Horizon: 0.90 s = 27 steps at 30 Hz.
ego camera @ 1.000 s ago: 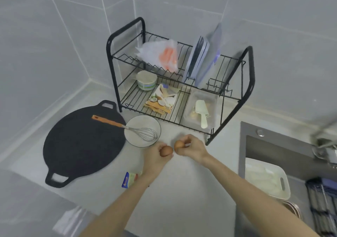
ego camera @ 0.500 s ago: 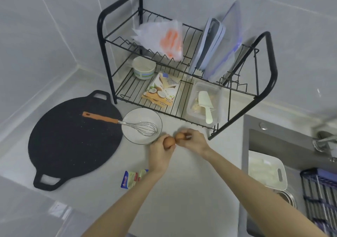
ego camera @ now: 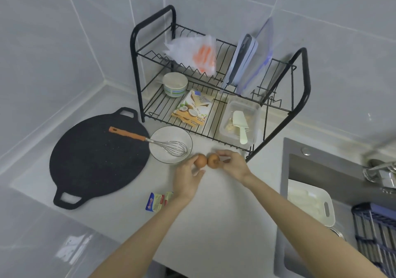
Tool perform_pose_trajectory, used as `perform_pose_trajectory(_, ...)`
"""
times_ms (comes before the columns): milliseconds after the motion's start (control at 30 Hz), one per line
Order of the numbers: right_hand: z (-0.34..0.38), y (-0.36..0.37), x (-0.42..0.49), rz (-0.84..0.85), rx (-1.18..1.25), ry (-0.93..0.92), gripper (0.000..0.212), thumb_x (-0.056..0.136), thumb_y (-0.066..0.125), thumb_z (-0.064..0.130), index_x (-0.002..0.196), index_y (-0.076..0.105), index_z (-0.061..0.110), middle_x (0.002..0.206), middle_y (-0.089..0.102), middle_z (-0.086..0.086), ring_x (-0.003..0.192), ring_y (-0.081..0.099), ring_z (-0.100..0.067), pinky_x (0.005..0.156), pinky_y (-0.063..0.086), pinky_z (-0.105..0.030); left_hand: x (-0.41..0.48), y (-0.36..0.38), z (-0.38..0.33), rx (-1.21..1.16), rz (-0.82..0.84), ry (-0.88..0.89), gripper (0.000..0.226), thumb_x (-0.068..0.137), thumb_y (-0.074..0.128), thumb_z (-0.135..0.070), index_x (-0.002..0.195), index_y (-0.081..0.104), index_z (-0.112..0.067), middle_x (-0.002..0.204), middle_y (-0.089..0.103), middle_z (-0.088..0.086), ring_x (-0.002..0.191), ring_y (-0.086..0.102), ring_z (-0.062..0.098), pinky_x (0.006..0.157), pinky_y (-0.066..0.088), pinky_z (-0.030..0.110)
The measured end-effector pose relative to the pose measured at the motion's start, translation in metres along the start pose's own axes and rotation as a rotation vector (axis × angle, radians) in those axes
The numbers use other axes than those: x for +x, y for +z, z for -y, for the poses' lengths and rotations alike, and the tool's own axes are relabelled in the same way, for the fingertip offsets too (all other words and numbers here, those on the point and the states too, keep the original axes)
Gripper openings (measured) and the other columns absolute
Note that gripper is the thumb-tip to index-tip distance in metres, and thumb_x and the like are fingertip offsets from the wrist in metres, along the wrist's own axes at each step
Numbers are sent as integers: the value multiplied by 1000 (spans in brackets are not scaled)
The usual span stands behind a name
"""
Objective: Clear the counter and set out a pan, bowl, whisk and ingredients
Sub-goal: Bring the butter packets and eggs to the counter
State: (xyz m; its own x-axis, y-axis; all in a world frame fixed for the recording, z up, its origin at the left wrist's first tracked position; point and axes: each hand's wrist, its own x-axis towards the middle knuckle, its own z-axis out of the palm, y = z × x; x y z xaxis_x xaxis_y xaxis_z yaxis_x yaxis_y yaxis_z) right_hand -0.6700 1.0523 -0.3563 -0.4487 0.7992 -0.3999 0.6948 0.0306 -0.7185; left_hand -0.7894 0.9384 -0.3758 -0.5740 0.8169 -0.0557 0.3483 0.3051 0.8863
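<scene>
left hand [ego camera: 186, 179] grip around one egg [ego camera: 200, 160], right hand [ego camera: 232, 166] grip pinching second egg [ego camera: 213, 161], eggs touching beside bowl [ego camera: 167, 134]

No writing can be read. The coconut packet [ego camera: 191, 111] on the rack's [ego camera: 134, 63] lower shelf carries small print, and the blue-and-yellow wrapper [ego camera: 159, 200] on the counter [ego camera: 214, 213] bears a mark, both too blurred.

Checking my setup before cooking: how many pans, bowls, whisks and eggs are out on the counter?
Pan: 1
Bowl: 1
Whisk: 1
Eggs: 2, one held by the left hand, one by the right hand
Total: 5
</scene>
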Motion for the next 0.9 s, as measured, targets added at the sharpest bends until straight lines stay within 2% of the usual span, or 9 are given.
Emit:
perform_pose_trajectory(133,4,-10,-17,-13,-33,-68,37,86,67,23,122,62,17,118,64,5,100,64,-17,90,48,-26,-13,-10,-11,9,-7,-6,30,82,69,-11,111,66,-18,100,67,-9,98,60,10,86,43,21)
perform_pose_trajectory(267,10,-25,-43,-6,-67,-162,28,87,63,14,114,67,18,114,67,6,98,65,-15,87,48,-22,-29,-19,-27,52,-42,44,27,86,65,-15,113,65,-17,110,67,-5,98,57,10,83,42,22)
perform_pose_trajectory(367,19,-38,-67,0,-73,-262,26,87,61,8,111,67,15,110,65,5,98,62,-14,84,43,-16,-47,-24,-43,61,-104,41,33,89,62,-16,122,61,-12,120,63,-2,106,57,14,92,42,26)
perform_pose_trajectory(433,23,-47,-83,11,-77,-327,26,88,60,6,112,67,13,105,62,8,90,58,-10,80,40,-11,-60,-24,-51,33,-146,19,39,88,61,-13,127,57,-13,127,61,-1,114,56,17,101,42,34)
perform_pose_trajectory(500,22,-55,-99,40,-86,-382,24,89,59,6,111,67,12,101,61,10,79,56,-5,73,39,-6,-80,-24,-61,3,-203,-7,42,87,60,-9,129,56,-15,127,61,-1,114,57,17,101,43,39)
perform_pose_trajectory(667,16,-68,-135,118,-128,-534,28,87,61,7,114,67,12,112,68,1,89,58,-2,79,44,-7,-140,-25,-90,0,-377,-25,41,88,60,-7,127,56,-16,116,57,-12,102,57,16,92,46,29)
perform_pose_trajectory(767,15,-73,-166,209,-124,-588,28,86,62,7,113,67,15,112,66,3,92,62,-9,86,48,-17,-184,-28,-106,-26,-490,-73,40,88,60,-10,127,57,-17,120,59,-9,101,56,12,88,45,24)
perform_pose_trajectory(833,17,-71,-191,267,-139,-640,29,86,62,7,114,66,16,113,63,4,91,61,-12,75,43,-5,-217,-32,-117,-40,-554,-98,38,88,60,-12,125,58,-19,120,60,-10,101,57,10,86,43,21)
perform_pose_trajectory(900,18,-68,-219,331,-129,-686,30,86,61,7,115,66,17,107,60,9,90,61,-13,69,40,-2,-252,-36,-125,-31,-617,-115,37,88,61,-14,124,59,-20,120,60,-11,100,57,9,88,46,25)
